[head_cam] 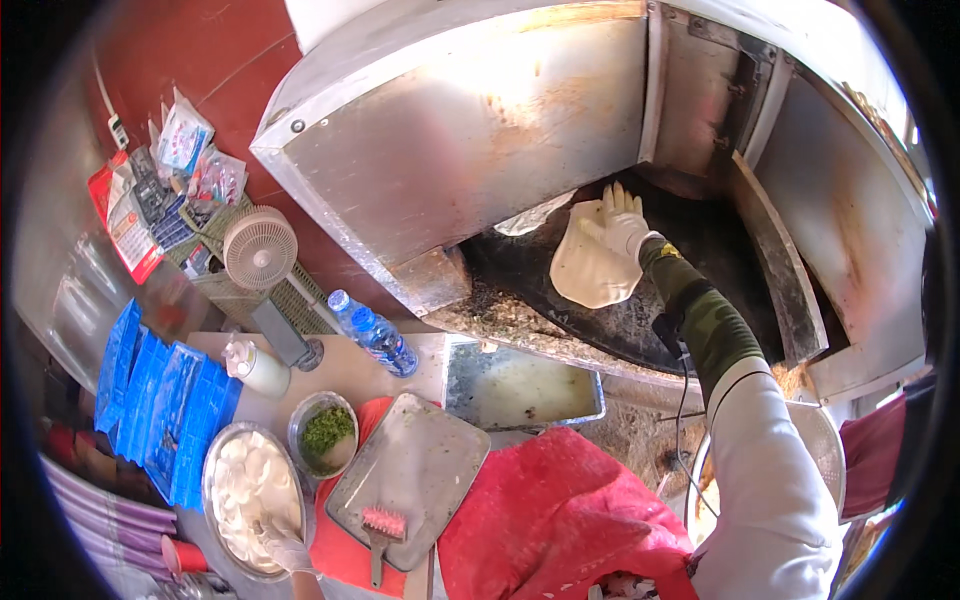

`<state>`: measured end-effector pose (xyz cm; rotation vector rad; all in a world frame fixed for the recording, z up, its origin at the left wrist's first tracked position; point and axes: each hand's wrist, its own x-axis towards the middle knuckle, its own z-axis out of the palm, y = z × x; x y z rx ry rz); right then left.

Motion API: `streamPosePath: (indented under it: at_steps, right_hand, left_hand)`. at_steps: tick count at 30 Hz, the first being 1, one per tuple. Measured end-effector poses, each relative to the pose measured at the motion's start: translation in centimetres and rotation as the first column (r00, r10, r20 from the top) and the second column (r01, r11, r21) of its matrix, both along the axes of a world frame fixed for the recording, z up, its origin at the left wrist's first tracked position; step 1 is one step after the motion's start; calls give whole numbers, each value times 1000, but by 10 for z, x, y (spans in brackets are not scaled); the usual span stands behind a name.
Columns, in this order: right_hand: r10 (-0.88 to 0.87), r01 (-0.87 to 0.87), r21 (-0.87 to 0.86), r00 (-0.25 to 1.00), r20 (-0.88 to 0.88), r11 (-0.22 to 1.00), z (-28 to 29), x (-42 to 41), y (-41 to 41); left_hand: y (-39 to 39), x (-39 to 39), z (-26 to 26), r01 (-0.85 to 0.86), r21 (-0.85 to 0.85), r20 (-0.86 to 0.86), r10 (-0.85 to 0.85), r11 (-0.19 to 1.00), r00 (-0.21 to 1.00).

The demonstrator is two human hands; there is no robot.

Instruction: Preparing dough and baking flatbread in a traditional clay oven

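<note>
My right hand (pixel 622 225), in a pale glove and camouflage sleeve, lies with spread fingers on the upper part of a flat piece of dough (pixel 596 274) on the dark griddle (pixel 720 262). At the lower left my left hand (pixel 285 546), also gloved, reaches into a steel bowl (pixel 205 480) of pale dough pieces (pixel 251 487); its fingertips touch the dough, and whether they grip a piece is unclear. Beside that bowl stands a smaller bowl of chopped greens (pixel 328 429). A brush with pink bristles (pixel 384 521) rests on a metal tray (pixel 420 465).
Metal panels (pixel 480 142) surround the griddle, with a curved metal strip (pixel 787 277) at its right. Below its rim sits a rectangular pan of cloudy liquid (pixel 532 386). Blue plastic crates (pixel 169 420), a white bottle (pixel 259 369), plastic bottles (pixel 386 345) and a fan (pixel 260 247) stand left.
</note>
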<state>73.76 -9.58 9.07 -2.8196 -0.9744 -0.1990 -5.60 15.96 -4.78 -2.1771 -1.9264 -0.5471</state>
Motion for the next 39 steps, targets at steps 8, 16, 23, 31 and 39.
streamPosePath:
  at_steps: [8,16,23,31,39]
  right_hand:
    - [104,-105,2,993,51,995,-24,-166,45]
    - [215,-279,277,947,240,919,-22,-175,6]
    - [141,-139,-31,988,61,990,-25,-180,-41]
    - [184,-207,147,970,157,967,-41,-188,20]
    - [229,-239,79,966,119,968,-33,-191,-21]
  left_hand:
    - [-5,15,8,47,66,106,-54,997,993]
    - [4,6,-2,50,61,52,-53,997,997]
    - [1,1,-2,70,119,41,-76,990,996]
    - [3,7,2,78,20,96,-80,997,992]
    - [-5,5,6,51,-5,92,-50,999,995]
